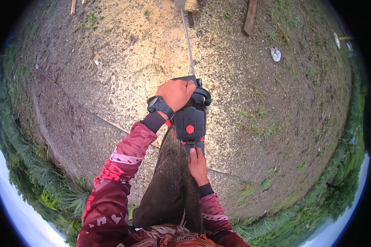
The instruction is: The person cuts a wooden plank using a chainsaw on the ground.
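Note:
A black chainsaw (189,117) with a red round knob on its top cover is held in front of my legs. Its long, narrow bar (188,41) points straight away from me, toward the top of the view. My left hand (175,94), with a dark watch on the wrist, is closed round the front handle. At the near end, my right hand (198,166) grips the rear handle, its thumb lying along the top. The fingers under both handles are mostly hidden.
Sawdust (140,53) covers the dirt ahead. A piece of wood (191,5) lies near the bar's far end, and a dark plank (250,18) to its right. A crumpled whitish scrap (275,54) is farther right. A thin dark line, perhaps a cable (86,109), crosses the ground behind my legs.

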A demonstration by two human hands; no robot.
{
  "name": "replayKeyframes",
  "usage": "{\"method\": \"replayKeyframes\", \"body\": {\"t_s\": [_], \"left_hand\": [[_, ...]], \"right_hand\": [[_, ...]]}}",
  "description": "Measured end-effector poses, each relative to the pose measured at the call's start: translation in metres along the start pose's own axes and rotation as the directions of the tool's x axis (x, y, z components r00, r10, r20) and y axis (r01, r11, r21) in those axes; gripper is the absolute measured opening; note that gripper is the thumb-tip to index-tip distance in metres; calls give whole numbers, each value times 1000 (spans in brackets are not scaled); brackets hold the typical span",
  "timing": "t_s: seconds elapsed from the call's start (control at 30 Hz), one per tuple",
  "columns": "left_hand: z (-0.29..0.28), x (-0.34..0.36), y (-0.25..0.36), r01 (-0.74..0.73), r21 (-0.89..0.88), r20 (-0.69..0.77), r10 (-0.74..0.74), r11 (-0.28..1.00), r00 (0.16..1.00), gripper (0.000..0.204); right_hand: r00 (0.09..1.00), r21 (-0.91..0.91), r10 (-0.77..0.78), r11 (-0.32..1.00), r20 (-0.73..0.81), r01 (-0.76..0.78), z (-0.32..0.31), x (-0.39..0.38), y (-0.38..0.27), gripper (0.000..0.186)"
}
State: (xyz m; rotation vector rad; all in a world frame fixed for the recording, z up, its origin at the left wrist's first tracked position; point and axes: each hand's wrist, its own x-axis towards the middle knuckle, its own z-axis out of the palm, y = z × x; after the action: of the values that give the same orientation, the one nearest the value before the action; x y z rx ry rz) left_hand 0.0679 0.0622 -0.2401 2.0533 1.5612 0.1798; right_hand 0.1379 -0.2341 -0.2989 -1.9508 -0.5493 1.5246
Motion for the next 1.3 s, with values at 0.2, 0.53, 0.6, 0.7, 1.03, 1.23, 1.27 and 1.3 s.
{"method": "replayKeyframes", "body": {"t_s": [0.2, 0.53, 0.6, 0.7, 1.03, 1.23, 1.27, 1.3], "left_hand": [[-5, 12, -1, -5, 3, -42, 5, 1000, 999, 52], [-13, 26, 0, 43, 12, 34, -43, 999, 998, 47], [-16, 29, 1, 36, 12, 42, -37, 999, 998, 47], [-21, 37, 3, 31, 25, 36, -32, 999, 999, 47], [-24, 56, -6, 4, 43, 12, -5, 999, 1000, 48], [-28, 65, -6, 8, 48, 19, -9, 999, 1000, 47], [-29, 68, -7, 1, 40, 23, -2, 999, 1000, 47], [-29, 70, -10, -3, 35, 28, 2, 999, 1000, 47]], "right_hand": [[1000, 11, -18, 1000, 6, 18, 2, 8, -10, 36], [1000, 4, 10, 1000, 17, -10, 2, 19, -25, 40], [1000, -28, 24, 999, 12, -24, 2, 21, -27, 42], [1000, 46, -24, 999, -15, 24, 5, 26, -28, 40], [1000, 1, -1, 1000, 2, 1, 10, 39, -43, 42], [1000, 33, 7, 999, -9, -7, 15, 45, -45, 44], [1000, 39, -3, 999, -12, 3, 16, 48, -46, 43], [1000, 40, -2, 999, -8, 2, 17, 49, -53, 43]]}}
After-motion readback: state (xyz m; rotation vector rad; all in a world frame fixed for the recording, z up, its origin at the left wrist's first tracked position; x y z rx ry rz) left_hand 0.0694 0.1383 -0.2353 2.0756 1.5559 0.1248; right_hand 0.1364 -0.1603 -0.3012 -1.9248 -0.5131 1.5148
